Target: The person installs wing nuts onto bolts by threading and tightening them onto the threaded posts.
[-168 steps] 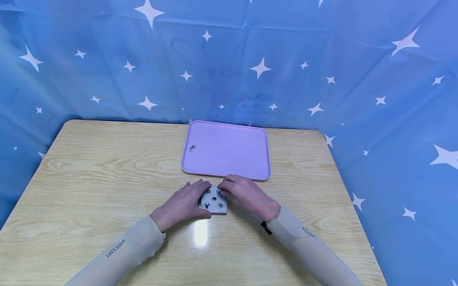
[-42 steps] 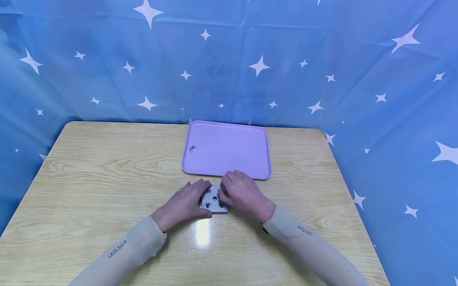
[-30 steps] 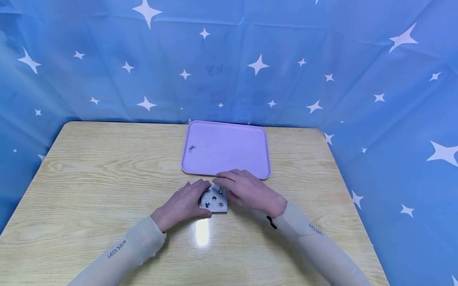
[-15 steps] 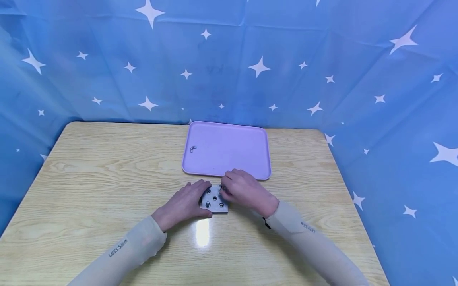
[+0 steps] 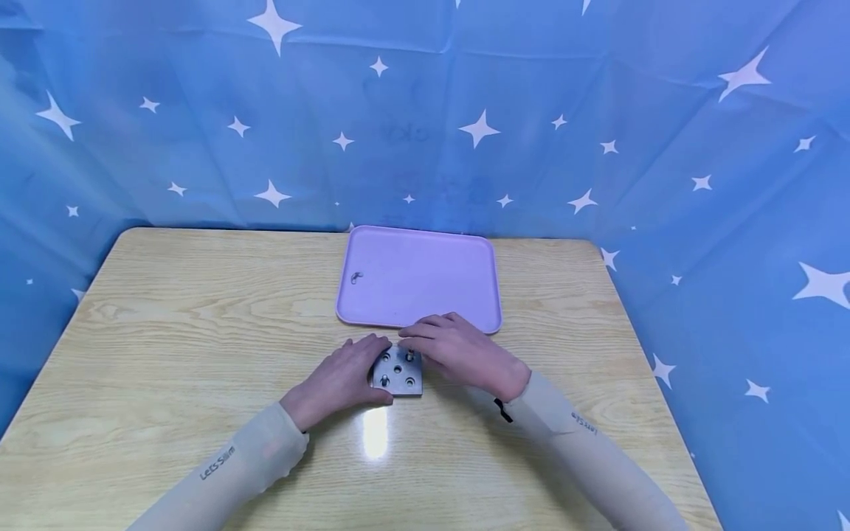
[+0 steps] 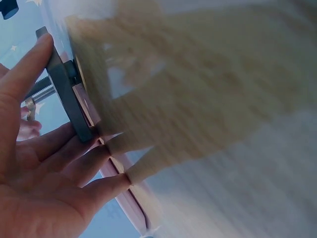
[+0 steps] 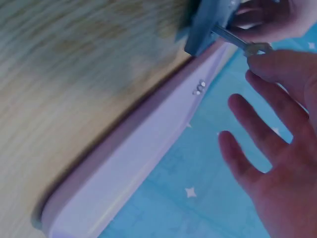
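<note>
Left hand (image 5: 341, 377): you grip the plate (image 5: 398, 380)
Right hand (image 5: 466, 355): touches the nut (image 7: 257, 48) above the plate; can't tell whether you pinch

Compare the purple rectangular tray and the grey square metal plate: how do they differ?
The purple rectangular tray is far larger than the grey square metal plate. The tray has a raised rim and no visible holes; the plate is flat-topped with several holes and two threaded posts. The left hand grips the plate, while neither hand holds the tray. Both are four-sided.
</note>
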Action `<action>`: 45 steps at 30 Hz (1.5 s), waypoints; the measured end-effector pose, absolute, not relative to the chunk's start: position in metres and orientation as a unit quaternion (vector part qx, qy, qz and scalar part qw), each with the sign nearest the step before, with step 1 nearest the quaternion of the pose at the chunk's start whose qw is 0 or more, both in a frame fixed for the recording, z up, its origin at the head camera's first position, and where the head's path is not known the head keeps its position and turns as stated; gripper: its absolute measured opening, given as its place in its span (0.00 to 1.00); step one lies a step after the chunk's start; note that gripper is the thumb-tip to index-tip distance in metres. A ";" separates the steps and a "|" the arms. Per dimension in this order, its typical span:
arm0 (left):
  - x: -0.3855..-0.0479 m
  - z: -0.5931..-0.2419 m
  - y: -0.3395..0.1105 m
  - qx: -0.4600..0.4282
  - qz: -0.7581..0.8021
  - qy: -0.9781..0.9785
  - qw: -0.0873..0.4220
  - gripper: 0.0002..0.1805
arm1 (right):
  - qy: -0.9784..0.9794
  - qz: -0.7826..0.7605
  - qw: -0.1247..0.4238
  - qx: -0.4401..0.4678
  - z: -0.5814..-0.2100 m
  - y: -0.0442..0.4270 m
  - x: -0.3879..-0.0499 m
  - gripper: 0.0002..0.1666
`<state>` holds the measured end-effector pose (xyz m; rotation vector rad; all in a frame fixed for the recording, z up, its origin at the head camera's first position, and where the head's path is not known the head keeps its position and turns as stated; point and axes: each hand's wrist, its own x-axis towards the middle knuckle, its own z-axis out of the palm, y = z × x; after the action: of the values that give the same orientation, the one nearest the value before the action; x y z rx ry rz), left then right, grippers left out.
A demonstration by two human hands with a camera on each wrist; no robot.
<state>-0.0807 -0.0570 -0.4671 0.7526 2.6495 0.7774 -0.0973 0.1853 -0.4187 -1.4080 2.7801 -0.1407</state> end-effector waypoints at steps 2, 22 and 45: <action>-0.081 -0.467 -0.057 0.260 0.269 0.916 0.142 0.47 | 0.887 -0.041 0.003 -0.460 -0.421 0.184 -0.098 0.22; -0.081 -0.466 -0.057 0.258 0.266 0.917 0.146 0.49 | 0.924 -0.050 -0.081 -0.370 -0.442 0.169 -0.095 0.18; -0.081 -0.468 -0.058 0.251 0.271 0.917 0.154 0.49 | 0.895 -0.066 -0.057 -0.437 -0.437 0.178 -0.102 0.06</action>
<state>-0.0807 -0.0581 -0.4677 0.7183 2.6282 0.7766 -0.1017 0.1781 -0.4367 -1.4233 2.9191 -0.2152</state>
